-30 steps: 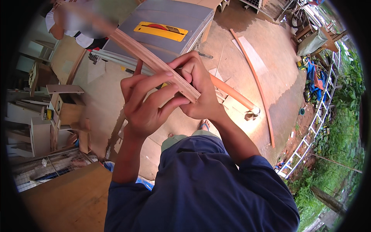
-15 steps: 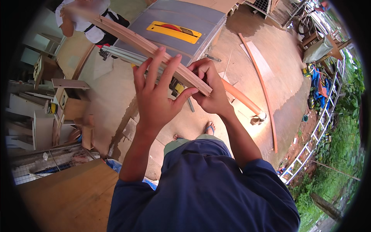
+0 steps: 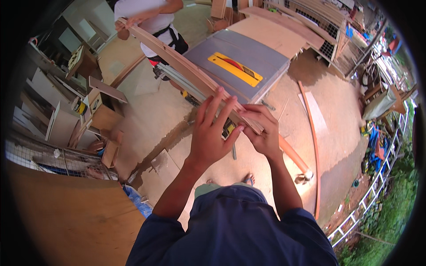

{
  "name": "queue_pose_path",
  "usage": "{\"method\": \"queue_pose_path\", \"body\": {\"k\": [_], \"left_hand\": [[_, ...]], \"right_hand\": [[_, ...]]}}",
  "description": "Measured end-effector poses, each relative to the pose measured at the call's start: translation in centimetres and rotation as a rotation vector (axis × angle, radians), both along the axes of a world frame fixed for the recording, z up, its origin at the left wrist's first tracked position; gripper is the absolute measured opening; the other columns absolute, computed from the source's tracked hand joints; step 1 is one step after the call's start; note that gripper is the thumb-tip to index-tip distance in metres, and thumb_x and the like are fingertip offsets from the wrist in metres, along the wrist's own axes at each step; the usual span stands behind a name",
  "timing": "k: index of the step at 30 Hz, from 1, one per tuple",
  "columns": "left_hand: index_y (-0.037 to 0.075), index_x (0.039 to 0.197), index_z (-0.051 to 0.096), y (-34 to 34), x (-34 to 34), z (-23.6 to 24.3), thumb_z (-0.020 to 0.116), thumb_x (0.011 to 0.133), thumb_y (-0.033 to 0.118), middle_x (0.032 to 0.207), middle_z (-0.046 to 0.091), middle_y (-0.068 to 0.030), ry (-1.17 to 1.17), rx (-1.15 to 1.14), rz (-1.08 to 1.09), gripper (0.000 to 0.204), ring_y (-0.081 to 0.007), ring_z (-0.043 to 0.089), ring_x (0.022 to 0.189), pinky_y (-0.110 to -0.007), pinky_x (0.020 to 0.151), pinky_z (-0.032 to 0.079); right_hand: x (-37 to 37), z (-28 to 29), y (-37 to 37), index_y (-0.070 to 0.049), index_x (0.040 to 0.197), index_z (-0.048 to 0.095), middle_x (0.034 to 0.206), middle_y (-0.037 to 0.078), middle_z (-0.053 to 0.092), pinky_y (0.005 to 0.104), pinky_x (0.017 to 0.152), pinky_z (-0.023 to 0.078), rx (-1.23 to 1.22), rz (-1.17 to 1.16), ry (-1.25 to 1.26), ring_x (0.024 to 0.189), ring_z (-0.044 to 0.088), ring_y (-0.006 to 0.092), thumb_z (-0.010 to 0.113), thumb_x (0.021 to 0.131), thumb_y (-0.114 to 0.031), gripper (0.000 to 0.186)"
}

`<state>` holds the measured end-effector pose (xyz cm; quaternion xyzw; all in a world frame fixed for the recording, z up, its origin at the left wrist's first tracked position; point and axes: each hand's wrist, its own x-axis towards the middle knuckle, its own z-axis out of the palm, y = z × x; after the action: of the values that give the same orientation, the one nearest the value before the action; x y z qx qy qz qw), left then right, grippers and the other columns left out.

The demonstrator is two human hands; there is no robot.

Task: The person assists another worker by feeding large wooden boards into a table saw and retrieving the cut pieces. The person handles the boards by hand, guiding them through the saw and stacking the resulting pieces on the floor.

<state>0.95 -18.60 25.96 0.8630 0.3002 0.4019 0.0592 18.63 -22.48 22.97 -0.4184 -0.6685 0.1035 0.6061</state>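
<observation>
Long wooden strips (image 3: 171, 57), stacked face to face, slant from the far left down to my hands. My right hand (image 3: 264, 133) is closed around their near end, the fingers over the top and the thumb at the near side. Along the strips, just left of it, my left hand (image 3: 211, 137) is open, its spread fingers resting against the wood and its thumb held apart. A co-worker's hand (image 3: 124, 27) is at the far end of the strips. Beyond the strips stands a table saw (image 3: 199, 55) with a grey top and a yellow insert (image 3: 235, 69) around the blade slot.
A wooden worktop (image 3: 80, 213) fills the lower left. An orange pipe (image 3: 293, 155) and a long thin wooden strip (image 3: 314, 146) lie on the floor to the right. Wooden boxes and boards (image 3: 104, 117) are piled at the left. A white ladder (image 3: 372, 190) lies along the right edge.
My view has tilted up and turned left, so the co-worker and the saw show more fully. My right hand's fingers now reach flatter over the strips' end; my left fingers stay spread on the wood.
</observation>
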Motion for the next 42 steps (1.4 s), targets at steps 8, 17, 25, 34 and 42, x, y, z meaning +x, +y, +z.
{"method": "queue_pose_path", "body": {"k": [8,17,25,34,42], "left_hand": [[0.012,0.139,0.055,1.6,-1.3,1.4,0.076,0.083,0.029,0.153,0.038,-0.0182,0.067,0.046,0.044,0.063,-0.043,0.041,0.131,-0.049,0.11,0.036],[0.01,0.128,0.062,1.5,-2.6,-2.1,0.072,0.087,0.036,0.147,0.042,-0.0187,0.06,-0.092,0.075,0.05,-0.0417,0.041,0.129,-0.051,0.107,0.038],[0.011,0.124,0.065,-1.9,-8.6,-12.9,0.072,0.086,0.04,0.141,0.046,-0.021,0.318,-0.391,0.139,0.049,-0.0427,0.043,0.125,-0.051,0.105,0.041],[0.016,0.135,0.058,-7.6,-16.9,-20.8,0.068,0.084,0.054,0.146,0.043,-0.0232,0.648,-0.998,0.256,0.064,-0.0463,0.038,0.133,-0.052,0.107,0.041],[0.011,0.134,0.058,-8.2,-18.4,-24.0,0.068,0.085,0.054,0.138,0.054,-0.0205,0.481,-1.049,0.235,0.066,-0.0426,0.046,0.128,-0.049,0.107,0.041]], "right_hand": [[-0.7,-0.7,0.0,-0.003,0.099,0.066,0.107,0.018,0.07,0.0351,0.089,0.053,-0.009,-0.126,0.107,0.104,0.068,0.0283,0.078,0.078,0.002,0.024],[0.3,0.3,2.2,0.001,0.094,0.062,0.103,0.018,0.072,0.0314,0.074,0.056,0.059,-0.317,0.087,0.089,0.072,0.0243,0.078,0.081,-0.003,0.021],[1.2,1.1,4.4,0.001,0.092,0.063,0.098,0.016,0.073,0.0304,0.069,0.055,-0.047,-0.353,0.02,0.081,0.071,0.0199,0.078,0.084,-0.01,0.021],[-0.8,5.1,3.9,-0.011,0.126,0.065,0.093,0.018,0.07,0.0376,0.069,0.054,-0.198,-0.226,-0.236,0.077,0.069,0.0312,0.068,0.086,-0.006,0.041],[-2.2,8.7,4.4,-0.011,0.135,0.06,0.087,0.024,0.065,0.0432,0.072,0.052,-0.371,-0.114,-0.536,0.073,0.064,0.0379,0.058,0.08,0.003,0.056]]}}
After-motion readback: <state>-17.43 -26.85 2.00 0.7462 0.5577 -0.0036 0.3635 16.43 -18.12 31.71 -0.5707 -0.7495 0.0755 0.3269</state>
